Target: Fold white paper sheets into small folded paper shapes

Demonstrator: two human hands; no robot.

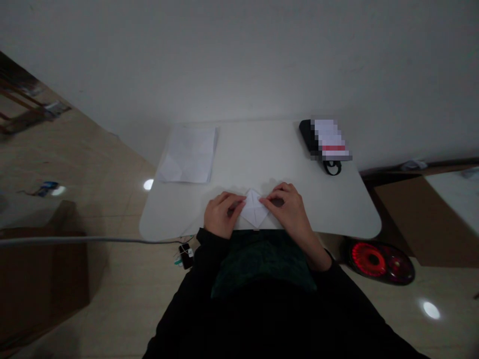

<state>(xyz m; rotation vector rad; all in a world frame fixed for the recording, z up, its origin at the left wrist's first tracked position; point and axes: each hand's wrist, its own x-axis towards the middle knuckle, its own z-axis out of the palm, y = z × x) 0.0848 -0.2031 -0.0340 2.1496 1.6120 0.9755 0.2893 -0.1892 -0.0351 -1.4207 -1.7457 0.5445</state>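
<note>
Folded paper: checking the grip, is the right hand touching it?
Touching: the head view shows the right hand on the folded paper at its right edge.

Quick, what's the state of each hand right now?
Left hand: curled, fingertips on the folded white paper; grip cannot be told.
Right hand: curled, fingertips on that paper's other side; grip cannot be told.

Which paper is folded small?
The small diamond-shaped paper between the left hand and right hand; the other, a larger creased sheet, lies flat farther away.
</note>
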